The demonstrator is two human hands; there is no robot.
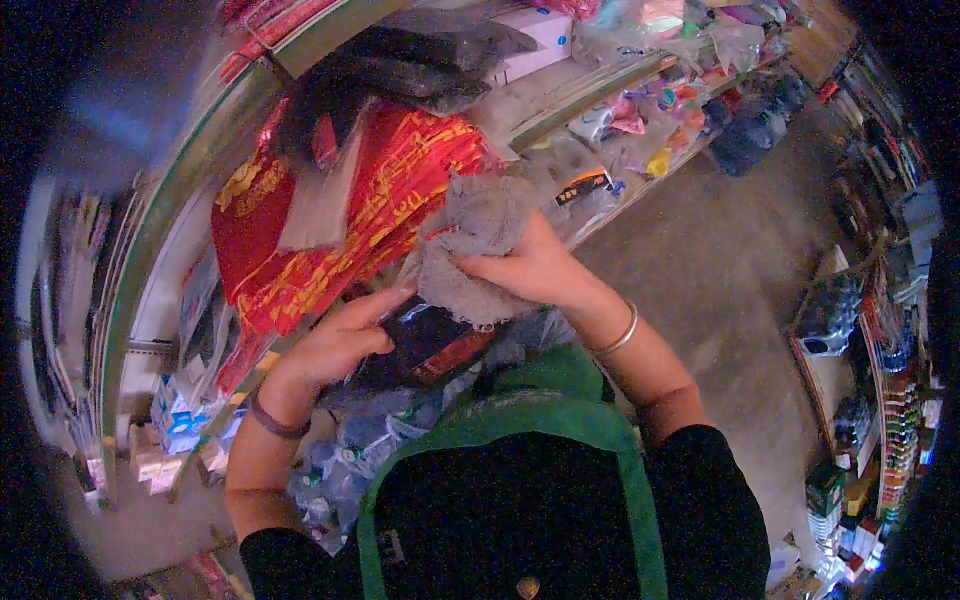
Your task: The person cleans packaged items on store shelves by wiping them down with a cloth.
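Note:
A crumpled grey cloth (470, 275) with a frayed lower edge is in my right hand (540, 265). The thumb lies across the front of the cloth, and the other fingers are mostly hidden behind it. My left hand (335, 345) is closed at the left edge of a dark, shiny packet (425, 335), its fingertips close to the cloth. The packet lies just under the cloth, in front of my green apron (545, 385). Right behind both hands, red plastic bags with yellow print (375, 215) are spread out.
Black plastic bags (400, 65) and a white box (535, 42) sit on the shelf at the back. Small packaged goods line a lower shelf (640, 140). Wrapped clear bottles (350, 455) stand at lower left. Stocked shelves (885, 420) border the floor (700, 270) on the right.

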